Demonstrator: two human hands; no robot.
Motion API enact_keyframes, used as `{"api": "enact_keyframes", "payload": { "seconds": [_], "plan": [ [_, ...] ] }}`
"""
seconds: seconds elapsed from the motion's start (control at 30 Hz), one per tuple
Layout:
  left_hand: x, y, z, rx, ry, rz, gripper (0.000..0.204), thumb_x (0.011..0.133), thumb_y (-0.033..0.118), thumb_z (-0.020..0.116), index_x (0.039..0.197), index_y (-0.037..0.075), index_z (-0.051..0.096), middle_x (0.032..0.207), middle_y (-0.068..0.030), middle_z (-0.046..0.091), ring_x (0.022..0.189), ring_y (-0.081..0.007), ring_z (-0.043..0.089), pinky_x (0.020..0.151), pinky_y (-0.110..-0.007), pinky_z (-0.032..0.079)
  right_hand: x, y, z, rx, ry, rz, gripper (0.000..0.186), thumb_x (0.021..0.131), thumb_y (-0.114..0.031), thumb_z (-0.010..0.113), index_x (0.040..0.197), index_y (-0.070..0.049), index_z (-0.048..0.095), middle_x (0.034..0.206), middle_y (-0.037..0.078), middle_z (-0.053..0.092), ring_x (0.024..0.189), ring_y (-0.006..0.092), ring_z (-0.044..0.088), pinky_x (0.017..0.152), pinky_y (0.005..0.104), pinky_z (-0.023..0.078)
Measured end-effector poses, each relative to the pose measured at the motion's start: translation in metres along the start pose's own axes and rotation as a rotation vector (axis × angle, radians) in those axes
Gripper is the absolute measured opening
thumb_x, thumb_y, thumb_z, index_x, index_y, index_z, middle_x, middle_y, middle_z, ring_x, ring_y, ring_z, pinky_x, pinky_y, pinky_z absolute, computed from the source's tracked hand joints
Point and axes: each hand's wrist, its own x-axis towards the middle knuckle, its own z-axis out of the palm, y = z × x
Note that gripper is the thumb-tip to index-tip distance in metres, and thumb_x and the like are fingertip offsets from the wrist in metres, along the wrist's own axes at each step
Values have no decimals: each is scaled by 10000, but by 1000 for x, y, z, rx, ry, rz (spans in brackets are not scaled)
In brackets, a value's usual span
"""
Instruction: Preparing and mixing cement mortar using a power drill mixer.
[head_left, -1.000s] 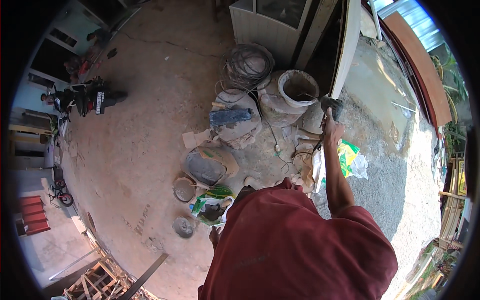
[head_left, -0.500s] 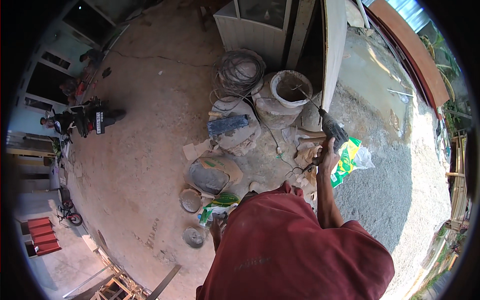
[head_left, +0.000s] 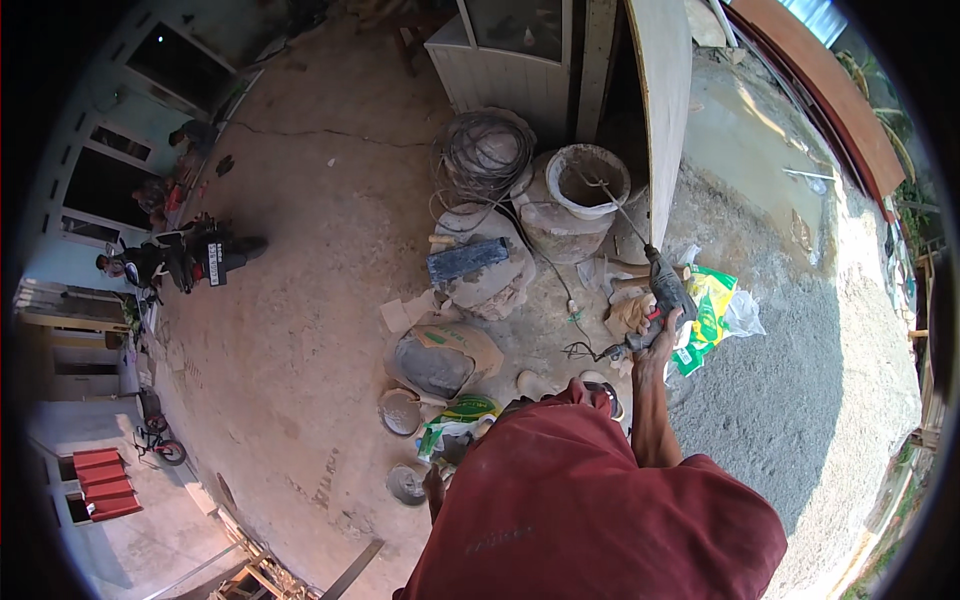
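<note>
On the dusty concrete floor [head_left: 300, 250], right hand [head_left: 655, 335] grip clamped on grey power drill [head_left: 665, 288], long mixing rod [head_left: 618, 210] in mortar-crusted bucket [head_left: 590, 180], left hand [head_left: 435, 485] low, grip unclear

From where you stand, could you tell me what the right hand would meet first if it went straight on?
Probably the bucket: the right hand holds a drill whose rod already reaches into it; depth is unclear.
</note>
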Motion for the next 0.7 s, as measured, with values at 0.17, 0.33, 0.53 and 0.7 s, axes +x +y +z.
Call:
{"api": "enact_keyframes", "payload": {
  "seconds": [0.17,0.33,0.53,0.7],
  "plan": [
    [-6,-2,-5,-8,-14,-44,603,1050,372,543,1431,-87,453,1423,-212,538,1283,-368,600,905,-515,600,7,9,-13,137,-21,68,601,990,-590,572,1094,2,564,866,119,656,568,133,566,452,216,474],
    [-15,-2,-10,78,-9,-74,602,1043,433,520,1406,-47,490,1369,-204,586,1243,-371,616,903,-530,580,29,19,0,187,-67,111,624,976,-614,575,1077,1,552,851,114,644,565,137,562,455,222,472],
    [-21,-3,-5,105,20,-81,560,1028,418,535,1371,-24,510,1262,-183,615,1113,-348,644,806,-494,578,39,13,14,135,-65,110,589,984,-598,581,1087,-19,553,851,115,646,557,140,559,445,237,464],
    [-25,-16,19,146,3,-115,525,1016,406,547,1341,-5,528,1172,-165,639,1004,-328,667,726,-464,577,20,-12,23,-272,40,-88,570,1006,-550,598,1106,11,588,837,116,674,549,139,582,450,244,460]
  ]
}}
